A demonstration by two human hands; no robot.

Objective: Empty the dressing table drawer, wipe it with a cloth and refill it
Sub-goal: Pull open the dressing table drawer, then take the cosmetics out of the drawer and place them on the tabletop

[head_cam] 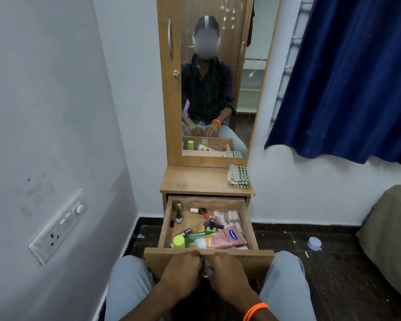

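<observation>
The wooden drawer (250,223) of the dressing table stands pulled out towards me, full of cosmetics. Inside lie a pink Vaseline tube (233,237), a green-capped bottle (179,241), a green glass bottle (196,236), nail polish bottles (199,210) and a clear pack of pink rollers (228,217). My left hand (180,268) and my right hand (229,271) both grip the drawer's front panel (259,260) at its middle, around the handle. A folded checked cloth (238,176) rests on the tabletop at the right.
A mirror (218,77) rises above the tabletop (190,181). A wall with a switch panel (58,225) is close on the left. A blue curtain (347,77) hangs at the right, above a bed edge (389,239). A small white cap (314,243) lies on the dark floor.
</observation>
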